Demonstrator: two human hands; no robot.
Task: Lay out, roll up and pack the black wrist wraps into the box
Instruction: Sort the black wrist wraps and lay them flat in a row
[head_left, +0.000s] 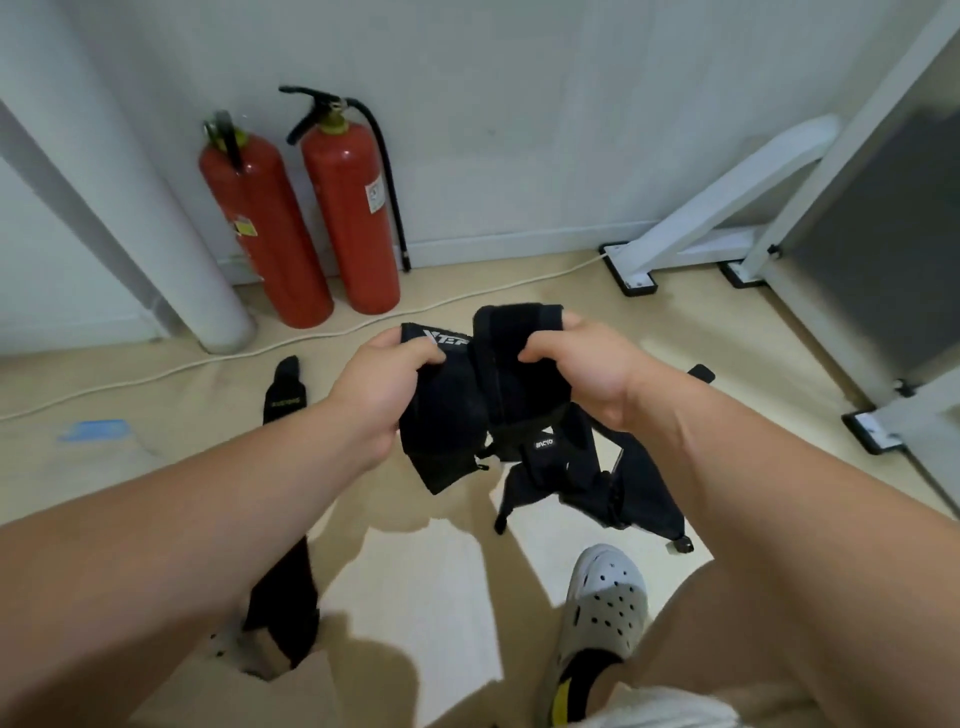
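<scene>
A bunch of black fabric wrist wraps (457, 400) is held above the pale floor (441, 571), its upper ends gripped side by side in the left hand (395, 384) and right hand (582, 364), its straps left dangling downward, tangled.

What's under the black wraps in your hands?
Pale floor and shadows, with a white clog nearby. The wraps hide the floor patch right behind them.

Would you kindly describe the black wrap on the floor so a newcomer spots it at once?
From the two red fire extinguishers, drop past the white cable to the floor. The black wrap lies there, left of the left hand, untouched, unlike the bundle that hand and the right hand grip.
</scene>
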